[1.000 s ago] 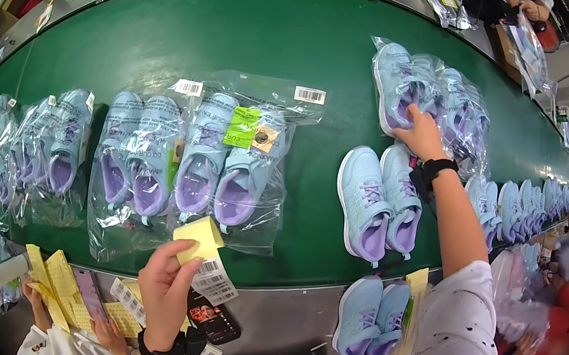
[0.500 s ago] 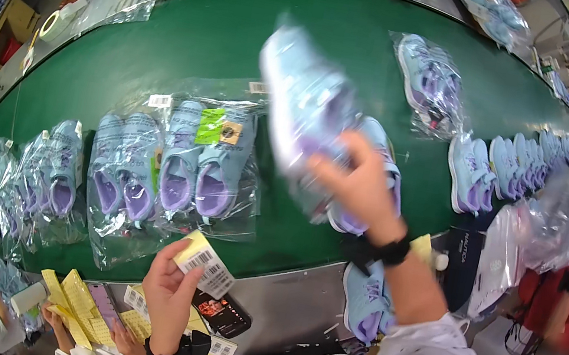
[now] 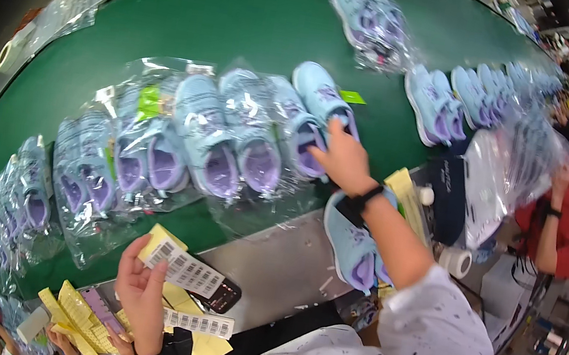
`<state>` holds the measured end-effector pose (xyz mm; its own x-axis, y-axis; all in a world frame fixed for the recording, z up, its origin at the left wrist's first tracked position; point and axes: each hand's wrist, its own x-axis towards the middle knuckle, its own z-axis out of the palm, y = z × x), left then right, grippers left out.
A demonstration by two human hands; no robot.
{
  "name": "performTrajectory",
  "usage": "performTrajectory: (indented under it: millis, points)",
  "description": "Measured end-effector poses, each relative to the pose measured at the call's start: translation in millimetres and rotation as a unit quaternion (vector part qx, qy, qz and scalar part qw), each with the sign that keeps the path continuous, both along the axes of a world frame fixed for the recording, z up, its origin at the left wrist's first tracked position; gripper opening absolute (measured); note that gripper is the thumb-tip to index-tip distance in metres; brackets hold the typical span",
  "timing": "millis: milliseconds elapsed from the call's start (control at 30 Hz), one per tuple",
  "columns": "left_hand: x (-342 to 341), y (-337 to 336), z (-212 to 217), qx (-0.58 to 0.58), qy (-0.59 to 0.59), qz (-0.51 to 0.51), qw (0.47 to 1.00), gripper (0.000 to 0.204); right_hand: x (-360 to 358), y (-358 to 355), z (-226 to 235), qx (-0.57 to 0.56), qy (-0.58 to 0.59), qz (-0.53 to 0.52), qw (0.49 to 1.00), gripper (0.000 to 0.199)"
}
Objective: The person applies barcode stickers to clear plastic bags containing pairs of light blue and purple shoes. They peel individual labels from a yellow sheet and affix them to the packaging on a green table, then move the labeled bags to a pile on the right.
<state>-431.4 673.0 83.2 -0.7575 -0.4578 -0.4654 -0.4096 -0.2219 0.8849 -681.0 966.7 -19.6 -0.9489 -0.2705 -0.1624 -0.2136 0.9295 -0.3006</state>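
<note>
the right hand (image 3: pixel 345 159) gripped shoes (image 3: pixel 322 99); the left hand (image 3: pixel 144 289) held labels (image 3: pixel 182 269).
just left of the phone (image 3: pixel 227 297), the left hand pinched the labels between thumb and bent fingers, their far end overlapping the phone in view. beyond the phone and to its right, the right hand was partly closed on the pair, thumb at one opening, fingers at the other; i could not tell how tightly. bagged shoes (image 3: pixel 203 115) stood beyond the phone on the table (image 3: pixel 250 21).
</note>
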Motion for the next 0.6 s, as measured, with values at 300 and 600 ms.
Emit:
performTrajectory:
  millis: [300, 600]
  points:
    - [-10, 26, 17, 0.001, 0.024, -0.061, 0.998, 0.048, -54, 88, 62, -0.059, 0.067, 0.052, 0.995, 0.032]
    - [-7, 46, 16, 0.008, 0.011, -0.132, 0.991, 0.029, 116, 228, 129, -0.093, -0.085, -0.198, 0.972, 0.041]
